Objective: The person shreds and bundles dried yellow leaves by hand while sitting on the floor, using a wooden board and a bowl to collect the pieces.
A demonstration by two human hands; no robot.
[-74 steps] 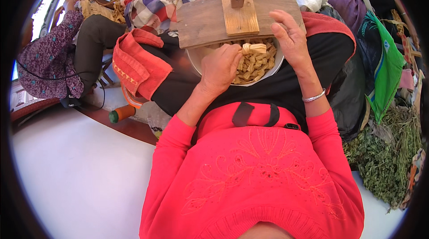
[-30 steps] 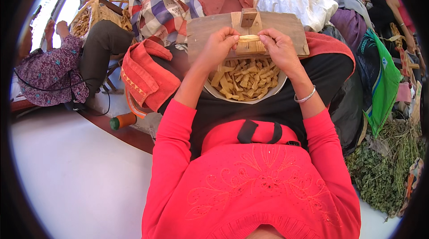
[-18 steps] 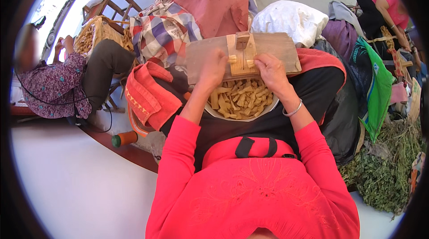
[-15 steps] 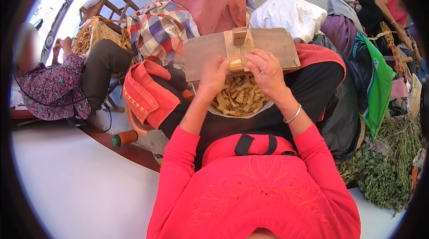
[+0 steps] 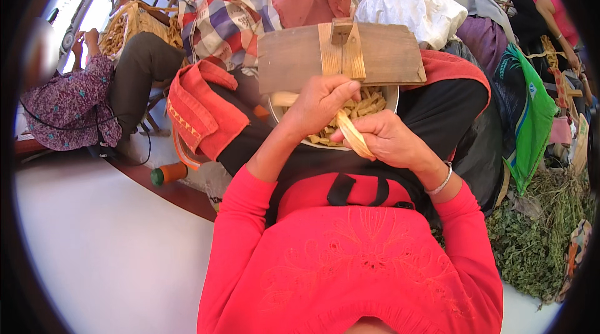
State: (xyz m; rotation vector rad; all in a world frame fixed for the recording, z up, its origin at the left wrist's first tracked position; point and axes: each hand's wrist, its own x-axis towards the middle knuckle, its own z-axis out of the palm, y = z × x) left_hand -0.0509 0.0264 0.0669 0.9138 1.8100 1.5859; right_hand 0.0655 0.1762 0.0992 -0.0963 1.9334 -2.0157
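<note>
A pale, bendable strip (image 5: pixel 352 134), judged light and easily snapped, was pinched by the left hand (image 5: pixel 319 106) and right hand (image 5: pixel 390 142), best gripped near its ends.

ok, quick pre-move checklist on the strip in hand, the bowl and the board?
1. Pale strip gripped by both hands: ok, left hand and right hand each pinch it.
2. Strip over the bowl: ok, cut pieces lie beneath.
3. Wooden board across the bowl's far rim: ok, resting flat.
4. Slot block free of fingers: ok.
5. Room left in the bowl: cannot tell, hands hide much of it.
</note>
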